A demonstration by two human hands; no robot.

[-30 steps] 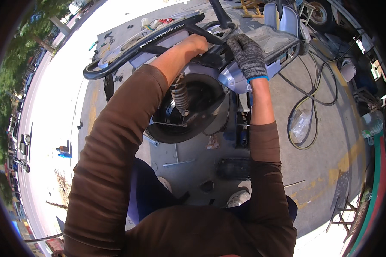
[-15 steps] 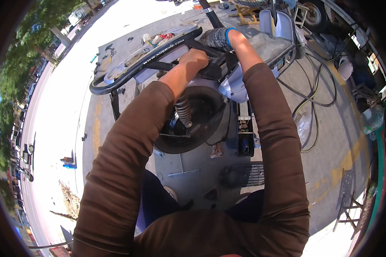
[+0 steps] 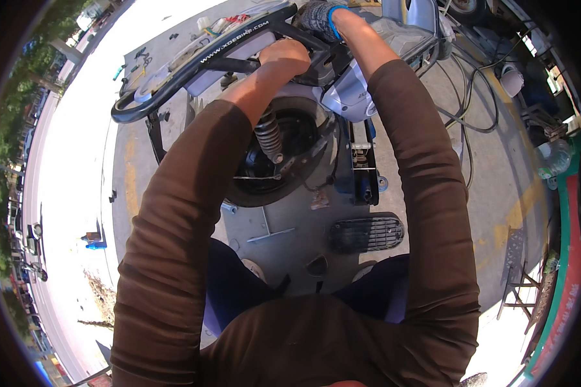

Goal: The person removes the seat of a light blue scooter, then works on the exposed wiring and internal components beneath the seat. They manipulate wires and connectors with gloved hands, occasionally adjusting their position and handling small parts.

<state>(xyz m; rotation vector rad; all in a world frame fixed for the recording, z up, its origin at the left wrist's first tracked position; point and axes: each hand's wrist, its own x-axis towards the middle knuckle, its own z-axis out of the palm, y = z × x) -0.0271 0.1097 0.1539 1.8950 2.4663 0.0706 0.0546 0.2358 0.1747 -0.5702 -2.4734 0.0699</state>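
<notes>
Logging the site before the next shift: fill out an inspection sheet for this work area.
Surface: grey concrete ground with faded yellow paint marks, in strong sunlight.
Job's things: scooter rear end with black grab rail, coil shock absorber, rear wheel, silver-blue body panel.
Clutter: black vented cover lying on the ground; thin metal rod beside it; clear bottle at the right.
Grippers: bare left hand closed on the black frame under the rail; right hand in a grey knit glove, grip hidden at the frame edge.
Cables: black hoses looped on the ground at right.
Surroundings: road and trees at left; red-green kerb at right.
</notes>
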